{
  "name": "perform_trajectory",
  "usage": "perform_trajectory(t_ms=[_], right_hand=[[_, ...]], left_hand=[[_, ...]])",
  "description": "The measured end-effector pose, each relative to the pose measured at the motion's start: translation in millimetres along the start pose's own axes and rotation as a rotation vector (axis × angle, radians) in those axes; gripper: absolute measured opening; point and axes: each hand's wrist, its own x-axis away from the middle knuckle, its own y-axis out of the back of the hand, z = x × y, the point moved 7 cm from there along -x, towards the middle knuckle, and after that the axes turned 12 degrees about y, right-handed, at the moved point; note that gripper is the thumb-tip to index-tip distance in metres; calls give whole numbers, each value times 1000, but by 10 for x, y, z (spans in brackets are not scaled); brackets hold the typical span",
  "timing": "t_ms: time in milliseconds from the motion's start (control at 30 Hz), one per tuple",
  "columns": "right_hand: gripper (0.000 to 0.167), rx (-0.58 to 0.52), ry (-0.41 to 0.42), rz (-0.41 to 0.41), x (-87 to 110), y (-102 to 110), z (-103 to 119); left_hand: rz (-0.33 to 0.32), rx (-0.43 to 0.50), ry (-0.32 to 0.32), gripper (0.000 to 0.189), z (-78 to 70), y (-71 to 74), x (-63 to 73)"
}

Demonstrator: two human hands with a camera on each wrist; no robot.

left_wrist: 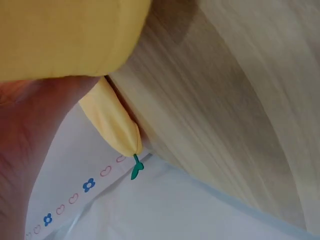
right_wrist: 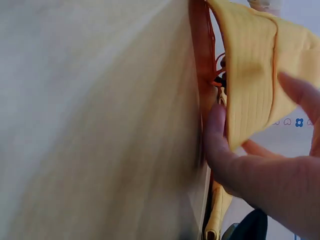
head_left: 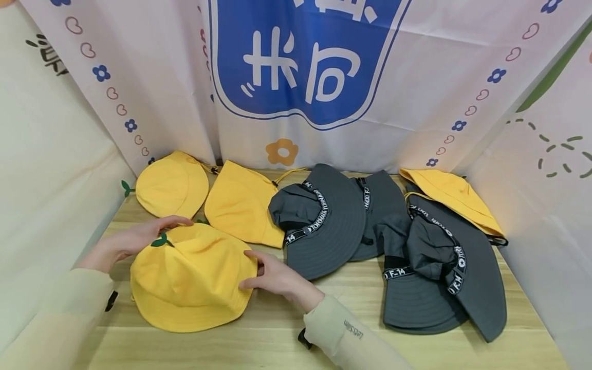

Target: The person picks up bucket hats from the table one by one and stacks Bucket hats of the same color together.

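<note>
A yellow bucket hat (head_left: 194, 277) with a green sprout (head_left: 162, 240) on its crown is between the two hands at the front left. On its far left side, the left hand (head_left: 145, 236) holds it, fingers partly hidden behind the crown. The left wrist view shows the hat's yellow cloth (left_wrist: 70, 40) over that hand. At the right side, the right hand (head_left: 277, 275) grips the brim. In the right wrist view, the thumb lies over the stitched brim (right_wrist: 250, 80) and the fingers (right_wrist: 217, 135) reach under its edge.
Two more yellow hats, one with a sprout (head_left: 172, 185) and one beside it (head_left: 245, 205), lie at the back left. Several dark grey hats (head_left: 333, 221) overlap across the middle and right. Another yellow hat (head_left: 455, 198) rests on them. A printed curtain (head_left: 296, 144) stands behind the wooden table (head_left: 259, 339).
</note>
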Motion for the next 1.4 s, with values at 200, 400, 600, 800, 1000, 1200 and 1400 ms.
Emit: perform_trajectory(t_ms=[200,400,600,800,1000,1200,1400], right_hand=[[62,49,44,-61,-74,18,49],[57,229,67,-78,-128,50,94],[56,343,86,-71,-167,73,145],[54,375,92,-75,-190,91,187],[52,346,98,-69,-203,79,184],[49,335,103,-62,-226,75,178],[48,355,88,-67,-252,86,176]], left_hand=[[-74,87,-104,52,-29,51,-61],[-73,70,-219,50,-79,43,-36],[-63,37,-163,55,-26,81,-18],[-87,25,-89,56,37,127,-33],[-110,48,28,58,124,207,-45],[-293,107,155,58,230,463,-17],[-459,211,223,65,383,651,15]])
